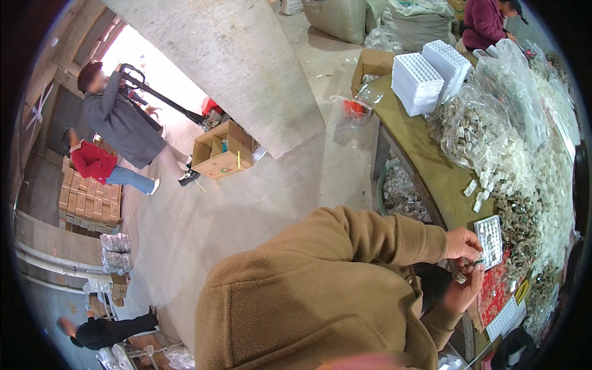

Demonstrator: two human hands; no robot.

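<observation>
My left hand (pixel 464 244) and my right hand (pixel 467 290) come together at the table's edge, fingertips almost touching. The left fingers are pinched on something small and dark that I cannot make out. My right hand is curled, with a small pale, shiny piece (pixel 460 279) showing at its fingers; its kind is too small to tell. Right beside the left fingertips lies a white tray (pixel 489 240) with rows of small round pieces. A red patterned cloth (pixel 495 290) lies beyond the right hand.
Heaps of small clear plastic pieces (pixel 493 157) and brownish pieces (pixel 521 225) cover the table (pixel 425 160). Stacked white trays (pixel 417 84) stand at its far end, near a cardboard box (pixel 373 65). White perforated sheets (pixel 502 317) lie near my right hand. Several other people stand or sit farther off.
</observation>
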